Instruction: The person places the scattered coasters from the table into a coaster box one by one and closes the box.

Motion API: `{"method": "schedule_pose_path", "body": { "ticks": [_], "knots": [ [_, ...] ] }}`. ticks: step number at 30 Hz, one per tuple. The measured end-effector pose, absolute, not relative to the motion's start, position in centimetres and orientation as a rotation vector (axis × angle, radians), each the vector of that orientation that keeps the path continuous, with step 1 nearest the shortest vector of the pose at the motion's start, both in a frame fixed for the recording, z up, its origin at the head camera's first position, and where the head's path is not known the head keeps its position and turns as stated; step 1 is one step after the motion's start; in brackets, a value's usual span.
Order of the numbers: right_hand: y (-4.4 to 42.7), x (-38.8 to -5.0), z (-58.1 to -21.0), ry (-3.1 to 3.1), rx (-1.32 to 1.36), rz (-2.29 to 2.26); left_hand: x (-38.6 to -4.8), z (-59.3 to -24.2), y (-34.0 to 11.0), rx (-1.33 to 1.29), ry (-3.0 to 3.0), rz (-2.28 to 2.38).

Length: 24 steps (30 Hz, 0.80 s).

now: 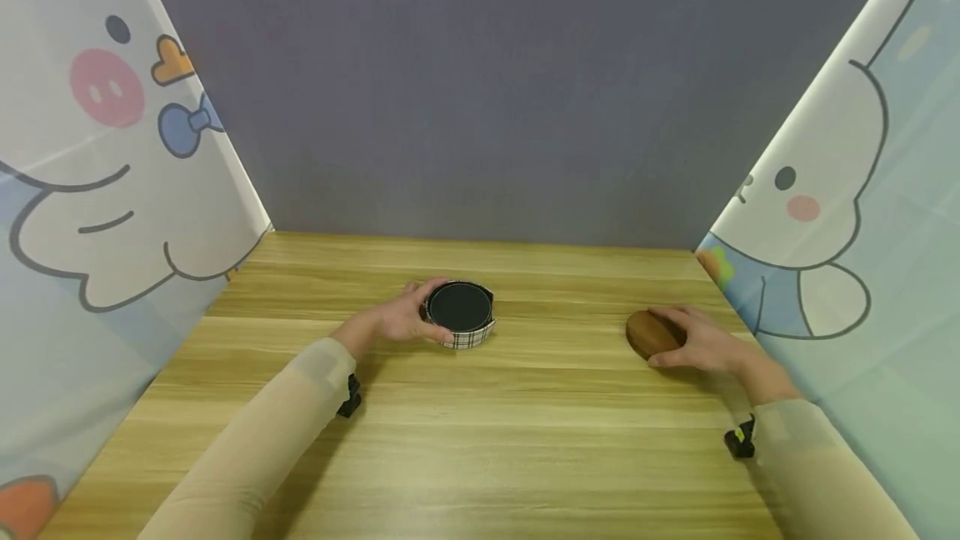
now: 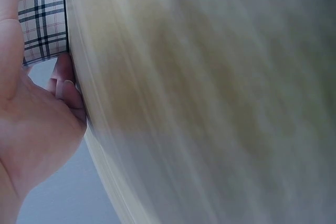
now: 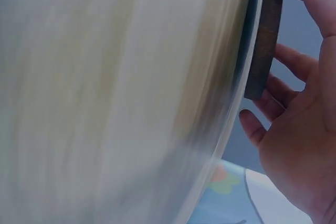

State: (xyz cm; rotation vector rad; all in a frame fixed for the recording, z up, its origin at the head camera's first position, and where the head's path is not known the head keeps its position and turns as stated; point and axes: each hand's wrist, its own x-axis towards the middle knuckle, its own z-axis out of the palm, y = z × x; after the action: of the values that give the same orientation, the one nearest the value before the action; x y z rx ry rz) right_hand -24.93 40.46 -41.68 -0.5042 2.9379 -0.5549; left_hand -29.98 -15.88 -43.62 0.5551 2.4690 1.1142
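A round container (image 1: 460,307) with a dark top face and a white-and-black plaid side rests on the table, left of its middle. My left hand (image 1: 405,317) grips it from the left, thumb on the near side. In the left wrist view the plaid side (image 2: 43,17) shows beside my left hand (image 2: 39,124). Farther right lies a brown wooden disc (image 1: 649,335), flat on the table; my right hand (image 1: 697,342) holds its right edge between thumb and fingers. The disc's dark rim (image 3: 265,40) stands out in the right wrist view beside my right hand (image 3: 304,124).
The wood-grain table (image 1: 480,440) ends at a grey panel (image 1: 480,90) at the back. Cloths with cartoon animals hang at the left (image 1: 52,132) and right (image 1: 907,215). Bare tabletop lies between the container and the disc.
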Motion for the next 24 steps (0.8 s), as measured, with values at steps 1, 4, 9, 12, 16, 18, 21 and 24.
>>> {"method": "schedule_pose_path", "body": {
  "ticks": [1,4,9,12,16,18,21,24],
  "knots": [
    [40.2,-25.0,-41.6,2.952,-0.511,-0.551,-30.0,-43.5,-15.9,0.552,2.467,1.117],
    [39.2,-25.3,-41.4,2.978,-0.519,-0.534,-30.0,-43.4,-15.8,0.555,2.465,1.12],
    [37.4,-25.8,-41.3,2.987,-0.523,-0.576,-30.0,-43.3,-15.8,0.563,2.47,1.112],
    [36.4,-26.1,-41.2,2.976,-0.538,-0.614,-29.9,-43.3,-15.8,0.559,2.471,1.107],
    [34.9,-26.7,-41.1,2.963,-0.565,-0.641,-29.9,-43.3,-15.8,0.562,2.472,1.104],
    [34.1,-26.9,-41.0,2.955,-0.578,-0.65,-29.9,-43.3,-15.8,0.564,2.471,1.104],
    [32.8,-27.3,-41.0,2.943,-0.606,-0.665,-29.8,-43.3,-15.8,0.564,2.466,1.11],
    [31.4,-27.8,-40.8,2.924,-0.64,-0.693,-29.8,-43.2,-15.8,0.556,2.462,1.113]
  ]
}}
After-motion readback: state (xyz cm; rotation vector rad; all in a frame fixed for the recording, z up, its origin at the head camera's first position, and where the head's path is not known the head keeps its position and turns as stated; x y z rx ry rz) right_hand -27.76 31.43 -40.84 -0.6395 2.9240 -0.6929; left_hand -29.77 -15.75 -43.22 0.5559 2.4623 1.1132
